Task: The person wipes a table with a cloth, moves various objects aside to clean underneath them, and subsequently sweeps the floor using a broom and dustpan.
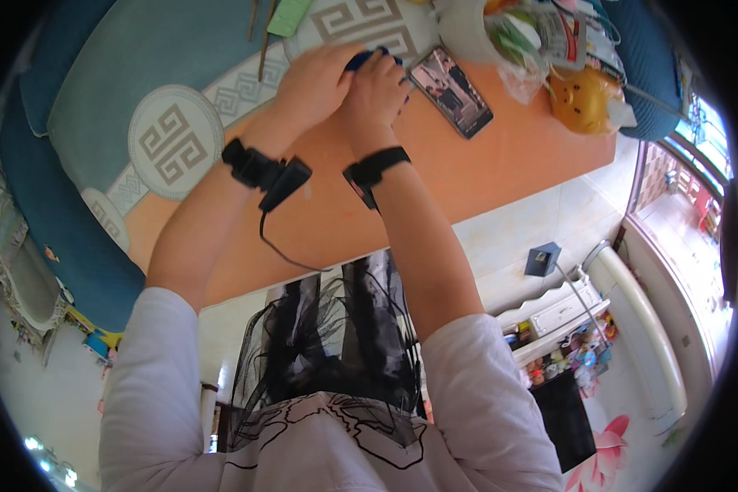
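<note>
Both my hands meet over the far side of an orange tabletop. Fingers of my left hand curl around a dark blue object, whose kind I cannot tell because the hands mostly cover it. My right hand lies against it, touching the left one, with blue showing past its fingertips. A black strap with a device sits on each wrist; a cable hangs from the left one. Right of my hands lies a smartphone, its screen lit with a picture.
A white container and clear plastic bags stand at the back right, beside a yellow pig-faced object. Brown sticks and a light green item lie at the back. A patterned grey-green cover spreads left; blue seats border the table.
</note>
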`<state>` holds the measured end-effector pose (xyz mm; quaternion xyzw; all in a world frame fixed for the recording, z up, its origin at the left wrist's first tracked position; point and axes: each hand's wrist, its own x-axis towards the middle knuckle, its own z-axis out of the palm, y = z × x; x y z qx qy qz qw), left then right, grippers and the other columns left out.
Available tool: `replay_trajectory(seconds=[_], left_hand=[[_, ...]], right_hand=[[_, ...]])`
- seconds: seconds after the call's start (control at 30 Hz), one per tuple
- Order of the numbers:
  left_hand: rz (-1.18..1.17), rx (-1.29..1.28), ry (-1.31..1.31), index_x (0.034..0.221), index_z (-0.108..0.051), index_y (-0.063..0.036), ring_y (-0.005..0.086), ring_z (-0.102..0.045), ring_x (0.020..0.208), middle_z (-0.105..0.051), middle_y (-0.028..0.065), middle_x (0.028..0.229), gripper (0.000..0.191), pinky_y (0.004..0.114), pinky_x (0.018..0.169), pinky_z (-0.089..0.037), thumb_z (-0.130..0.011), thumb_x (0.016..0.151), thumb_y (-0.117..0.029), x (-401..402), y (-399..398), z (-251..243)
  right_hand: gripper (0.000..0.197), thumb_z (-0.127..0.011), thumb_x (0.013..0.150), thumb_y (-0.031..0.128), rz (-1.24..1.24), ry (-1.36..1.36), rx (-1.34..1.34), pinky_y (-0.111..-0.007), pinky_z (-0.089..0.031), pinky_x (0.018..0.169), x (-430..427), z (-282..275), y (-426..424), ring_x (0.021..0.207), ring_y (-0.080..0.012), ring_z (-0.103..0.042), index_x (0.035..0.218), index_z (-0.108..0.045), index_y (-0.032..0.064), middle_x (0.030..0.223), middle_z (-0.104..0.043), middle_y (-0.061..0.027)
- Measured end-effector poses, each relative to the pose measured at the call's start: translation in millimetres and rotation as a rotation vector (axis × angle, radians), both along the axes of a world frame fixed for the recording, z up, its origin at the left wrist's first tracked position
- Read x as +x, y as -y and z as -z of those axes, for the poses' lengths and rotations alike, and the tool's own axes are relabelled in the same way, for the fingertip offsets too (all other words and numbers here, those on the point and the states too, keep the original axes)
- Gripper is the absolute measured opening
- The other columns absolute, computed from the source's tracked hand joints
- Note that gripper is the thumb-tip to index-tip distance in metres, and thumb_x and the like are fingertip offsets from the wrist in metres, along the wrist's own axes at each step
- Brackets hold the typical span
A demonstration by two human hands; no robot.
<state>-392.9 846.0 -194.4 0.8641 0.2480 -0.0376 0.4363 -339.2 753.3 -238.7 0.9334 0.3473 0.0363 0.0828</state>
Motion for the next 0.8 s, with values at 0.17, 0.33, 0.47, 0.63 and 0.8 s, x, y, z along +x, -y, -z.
replay_trajectory(seconds=[0.17,0.33,0.47,0.63,0.8], left_hand=[[0.384,0.629,0.378,0.135,-0.037,-0.0135,0.0264,-0.043,0.122,-0.047,0.0113,0.13,0.065,0.041,0.102,-0.032,-0.058,0.074,-0.007,69.3,51.9,11.5],[0.593,0.741,0.37,0.14,-0.027,-0.0132,0.0225,-0.038,0.128,-0.04,0.0098,0.137,0.074,0.044,0.107,-0.023,-0.058,0.074,-0.006,112.9,117.5,25.3],[0.638,0.769,0.212,0.137,-0.033,-0.0151,0.0223,-0.042,0.122,-0.046,0.0091,0.128,0.069,0.047,0.105,-0.021,-0.06,0.073,-0.009,123.1,131.9,35.9],[0.706,0.711,0.171,0.127,-0.043,-0.0162,0.0229,-0.043,0.119,-0.049,0.0064,0.119,0.06,0.048,0.103,-0.025,-0.063,0.07,-0.01,81.0,128.1,32.1],[0.726,0.468,0.083,0.13,-0.041,-0.0138,0.0248,-0.034,0.129,-0.042,0.0096,0.131,0.064,0.05,0.107,-0.019,-0.06,0.07,-0.002,-28.5,77.3,26.6]], right_hand=[[0.044,-0.052,0.082,0.027,-0.09,-0.283,-0.002,-0.043,-0.035,0.089,-20.2,-15.6,42.4,0.109,-0.0266,-0.045,0.12,-0.051,0.0065,0.115,-0.049,-0.0103],[0.045,-0.05,0.08,0.022,-0.298,-0.483,0.173,-0.051,-0.02,0.108,-61.1,-9.4,144.7,0.131,-0.03,-0.031,0.123,-0.051,0.0089,0.137,-0.041,-0.0124],[0.036,-0.056,0.071,0.019,-0.231,-0.25,0.233,-0.049,-0.025,0.106,-10.8,-10.8,209.7,0.125,-0.0307,-0.04,0.102,-0.062,0.0015,0.125,-0.049,-0.0211],[0.043,-0.056,0.079,0.021,0.137,-0.039,0.089,-0.048,-0.03,0.102,57.9,4.2,237.8,0.123,-0.0326,-0.041,0.116,-0.055,-0.0009,0.131,-0.043,-0.0213],[0.038,-0.051,0.08,0.01,0.041,-0.198,0.299,-0.05,-0.03,0.1,53.7,5.8,173.0,0.125,-0.0371,-0.037,0.115,-0.054,-0.0032,0.134,-0.039,-0.0245]])
